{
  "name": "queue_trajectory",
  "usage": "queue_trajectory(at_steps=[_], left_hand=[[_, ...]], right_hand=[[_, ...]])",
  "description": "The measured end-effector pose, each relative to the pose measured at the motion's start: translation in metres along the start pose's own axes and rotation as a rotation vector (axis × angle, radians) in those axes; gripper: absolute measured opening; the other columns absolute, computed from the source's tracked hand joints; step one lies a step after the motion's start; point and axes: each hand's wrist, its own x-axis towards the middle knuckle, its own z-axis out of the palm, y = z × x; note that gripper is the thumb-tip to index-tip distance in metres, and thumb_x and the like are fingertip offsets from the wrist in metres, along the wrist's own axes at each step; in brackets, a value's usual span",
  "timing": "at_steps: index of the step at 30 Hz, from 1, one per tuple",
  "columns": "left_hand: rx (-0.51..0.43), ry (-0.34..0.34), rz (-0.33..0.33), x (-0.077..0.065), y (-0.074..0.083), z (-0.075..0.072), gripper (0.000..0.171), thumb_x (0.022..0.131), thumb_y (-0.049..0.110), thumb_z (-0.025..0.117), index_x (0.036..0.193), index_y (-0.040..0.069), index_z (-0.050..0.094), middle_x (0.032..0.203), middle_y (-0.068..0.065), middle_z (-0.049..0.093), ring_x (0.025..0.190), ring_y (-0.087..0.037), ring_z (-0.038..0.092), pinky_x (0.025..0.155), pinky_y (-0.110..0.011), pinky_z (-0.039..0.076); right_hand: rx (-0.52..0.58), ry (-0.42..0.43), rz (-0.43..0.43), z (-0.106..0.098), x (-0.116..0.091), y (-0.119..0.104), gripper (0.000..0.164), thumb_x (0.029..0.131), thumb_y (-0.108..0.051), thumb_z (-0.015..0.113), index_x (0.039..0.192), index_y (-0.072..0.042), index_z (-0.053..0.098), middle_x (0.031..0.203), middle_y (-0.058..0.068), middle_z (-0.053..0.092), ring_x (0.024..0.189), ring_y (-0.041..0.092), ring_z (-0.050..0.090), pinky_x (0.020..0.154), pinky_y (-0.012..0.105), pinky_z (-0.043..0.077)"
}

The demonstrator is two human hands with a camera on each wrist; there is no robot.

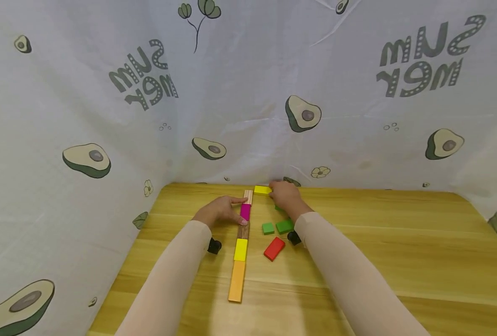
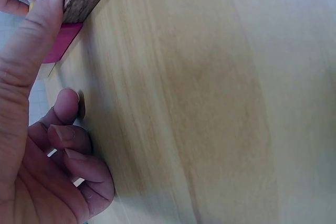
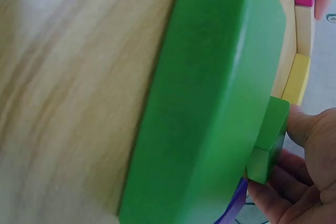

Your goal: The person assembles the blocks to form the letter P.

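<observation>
In the head view my left hand (image 1: pixel 221 210) lies across the upper part of a row of blocks. Its index fingertip touches the light wood block (image 1: pixel 248 197) and its thumb touches the dark brown block (image 1: pixel 243 231), with the magenta block (image 1: pixel 245 212) between them. The other fingers hang loosely bent over the table in the left wrist view. My right hand (image 1: pixel 288 198) holds the right end of a yellow block (image 1: pixel 262 190), set crosswise by the row's far end. Close in front of that hand is a small green block (image 3: pixel 270 135).
A second yellow block (image 1: pixel 240 250) and an orange block (image 1: pixel 237 282) continue the row nearer me. Right of it lie a green cube (image 1: pixel 267 228), a green block (image 1: pixel 284 227) and a red block (image 1: pixel 274 248). A purple piece (image 3: pixel 233 203) shows near the right hand. Behind hangs a printed curtain (image 1: pixel 248 102).
</observation>
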Motion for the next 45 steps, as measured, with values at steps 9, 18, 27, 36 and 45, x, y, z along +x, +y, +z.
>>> queue_trajectory(at_steps=[9,18,27,36,45], left_hand=[[0.024,0.021,-0.002,-0.001,0.001,0.002,0.087,0.071,0.052,0.090,0.148,0.048,0.049,0.163,-0.006,0.043,0.145,-0.029,0.044,0.122,-0.053,0.036],[0.047,0.031,0.004,0.003,-0.001,0.003,0.087,0.072,0.054,0.089,0.149,0.047,0.048,0.163,-0.006,0.041,0.145,-0.028,0.044,0.123,-0.052,0.036],[0.007,0.014,0.010,0.003,0.000,0.006,0.085,0.073,0.050,0.089,0.149,0.046,0.049,0.162,-0.007,0.043,0.150,-0.030,0.039,0.123,-0.052,0.034],[0.005,0.028,0.006,0.002,0.001,0.004,0.086,0.073,0.051,0.089,0.148,0.046,0.049,0.163,-0.007,0.043,0.146,-0.029,0.043,0.123,-0.051,0.035],[0.010,0.023,0.007,0.001,-0.001,0.003,0.086,0.074,0.049,0.089,0.149,0.046,0.048,0.163,-0.008,0.041,0.150,-0.031,0.038,0.123,-0.053,0.034]], right_hand=[[-0.032,0.038,-0.013,0.000,-0.005,-0.001,0.027,0.106,-0.031,0.057,0.122,-0.011,0.064,0.118,0.010,0.074,0.111,0.032,0.068,0.098,0.049,0.056],[-0.079,0.052,-0.012,-0.001,-0.006,-0.004,0.024,0.106,-0.030,0.057,0.120,-0.013,0.065,0.118,0.008,0.075,0.111,0.031,0.069,0.098,0.047,0.057],[-0.078,0.065,0.014,0.006,-0.003,-0.006,0.017,0.104,-0.030,0.059,0.112,-0.016,0.065,0.108,0.009,0.075,0.096,0.034,0.071,0.083,0.048,0.062],[-0.007,0.084,-0.011,0.003,-0.003,-0.001,0.025,0.106,-0.030,0.054,0.123,-0.014,0.064,0.114,0.012,0.074,0.105,0.037,0.070,0.093,0.051,0.059],[0.222,-0.036,-0.123,0.000,-0.022,0.037,0.056,0.093,-0.002,0.037,0.145,-0.013,0.054,0.143,0.016,0.061,0.125,0.034,0.060,0.110,0.051,0.048]])
